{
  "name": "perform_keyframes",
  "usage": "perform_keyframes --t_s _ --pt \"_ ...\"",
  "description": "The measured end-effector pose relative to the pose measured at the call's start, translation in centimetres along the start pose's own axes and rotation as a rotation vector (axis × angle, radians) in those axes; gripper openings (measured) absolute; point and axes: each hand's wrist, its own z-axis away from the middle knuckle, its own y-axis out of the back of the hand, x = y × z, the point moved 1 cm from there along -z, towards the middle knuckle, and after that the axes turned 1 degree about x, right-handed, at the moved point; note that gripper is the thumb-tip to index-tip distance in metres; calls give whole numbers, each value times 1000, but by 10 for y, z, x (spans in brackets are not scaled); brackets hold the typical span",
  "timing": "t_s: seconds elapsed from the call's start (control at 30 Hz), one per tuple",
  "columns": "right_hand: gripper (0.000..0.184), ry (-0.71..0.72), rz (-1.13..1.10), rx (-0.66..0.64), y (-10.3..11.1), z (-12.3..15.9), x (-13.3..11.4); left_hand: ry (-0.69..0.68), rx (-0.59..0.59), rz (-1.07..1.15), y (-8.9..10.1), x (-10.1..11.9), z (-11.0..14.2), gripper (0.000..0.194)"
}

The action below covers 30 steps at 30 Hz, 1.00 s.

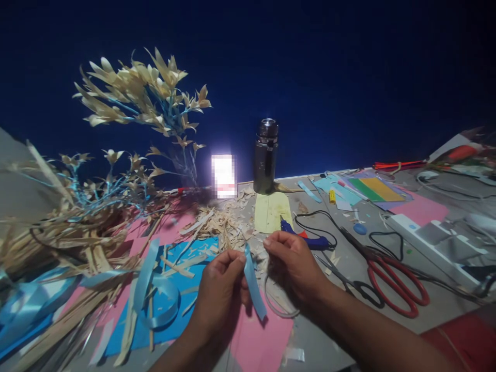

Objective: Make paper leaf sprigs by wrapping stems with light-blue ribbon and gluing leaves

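My left hand point(227, 284) is closed, with thumb and forefinger pinching the upper end of a short light blue ribbon point(253, 289). The ribbon's free end hangs down to the right, over pink paper point(267, 343). A thin stem or wire seems to rise from the pinch, though it is blurred. My right hand point(292, 263) sits a little to the right, apart from the ribbon, its thumb and forefinger pressed together. Whatever lies in that pinch, if anything, is too small to make out. Just beyond it rests a blue glue gun point(313, 242) on its side, near yellow paper point(267, 212).
Red-handled scissors point(399, 284), smaller black scissors point(362, 292) and a white power strip point(430, 248) lie at right. A metal flask point(265, 160) stands behind, beside a bright pixelated patch. Dried-husk flowers point(155, 98), husk strips point(70, 315) and loose ribbon point(158, 305) fill the left.
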Motion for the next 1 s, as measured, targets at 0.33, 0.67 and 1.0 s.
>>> perform_keyframes --t_s 0.33,0.67,1.0 --pt "50 -141 2 -110 6 1 3 24 -45 -19 -5 4 4 32" --pt "45 -203 -117 -98 -7 0 13 -13 -18 -128 -5 3 6 33" --pt "26 -130 -43 -98 -8 2 14 -108 113 -400 0 4 8 28"
